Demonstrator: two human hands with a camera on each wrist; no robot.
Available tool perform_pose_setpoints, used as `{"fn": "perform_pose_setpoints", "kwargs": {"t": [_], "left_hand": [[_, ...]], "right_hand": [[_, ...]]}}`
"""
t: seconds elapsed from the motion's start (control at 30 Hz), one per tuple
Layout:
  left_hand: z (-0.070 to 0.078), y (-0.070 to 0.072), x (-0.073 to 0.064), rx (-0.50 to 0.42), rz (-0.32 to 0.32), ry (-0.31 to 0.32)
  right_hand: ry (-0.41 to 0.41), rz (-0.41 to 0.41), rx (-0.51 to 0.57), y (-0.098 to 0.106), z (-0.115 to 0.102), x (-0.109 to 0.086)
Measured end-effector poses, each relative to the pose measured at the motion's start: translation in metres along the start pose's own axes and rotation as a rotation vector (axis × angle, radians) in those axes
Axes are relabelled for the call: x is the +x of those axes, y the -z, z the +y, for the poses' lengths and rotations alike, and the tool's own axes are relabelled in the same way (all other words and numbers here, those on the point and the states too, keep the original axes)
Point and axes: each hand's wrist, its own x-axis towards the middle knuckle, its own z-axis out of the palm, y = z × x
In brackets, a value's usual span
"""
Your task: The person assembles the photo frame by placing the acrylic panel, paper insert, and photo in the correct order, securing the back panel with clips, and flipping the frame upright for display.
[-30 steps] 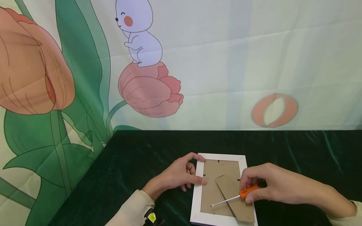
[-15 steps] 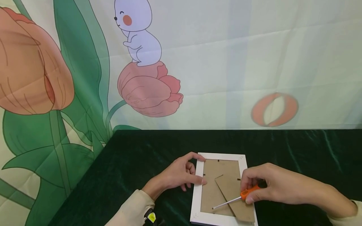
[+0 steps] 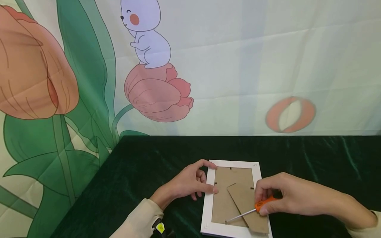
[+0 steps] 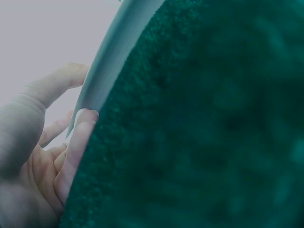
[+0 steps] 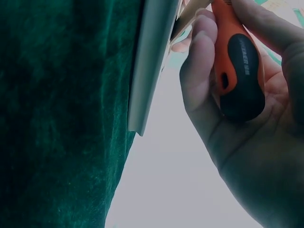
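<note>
A white picture frame (image 3: 207,211) lies face down on the dark green cloth, its brown backing board (image 3: 221,205) showing. My left hand (image 3: 186,181) holds the frame's left side, thumb and index finger over the edge; in the left wrist view the thumb is on top and another finger lies against the side. In my right hand (image 3: 285,195) is a screwdriver (image 3: 263,204) with an orange and black handle (image 5: 242,71), pinched between thumb and fingers. Its thin shaft crosses the brown stand flap (image 3: 253,215), and the tip is right at a small dark tab at the board's lower edge.
More small dark tabs (image 3: 230,168) sit along the backing's top and sides. Green velvet cloth (image 3: 297,155) covers the table up to a printed backdrop (image 3: 223,66) behind it. A black strap with a yellow patch (image 3: 160,228) shows by the left sleeve.
The screwdriver tip has shifted slightly down and right, from the bare board to the lower tab, as my right hand moved a little. The left hand keeps its hold on the frame.
</note>
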Motion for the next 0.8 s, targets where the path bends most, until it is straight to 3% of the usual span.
{"fn": "perform_pose_setpoints", "kwargs": {"t": [0.8], "left_hand": [[0.0002, -0.0001, -0.0007, -0.002, 0.004, 0.003]], "right_hand": [[0.014, -0.028, -0.037, -0.0048, 0.0007, 0.0016]]}}
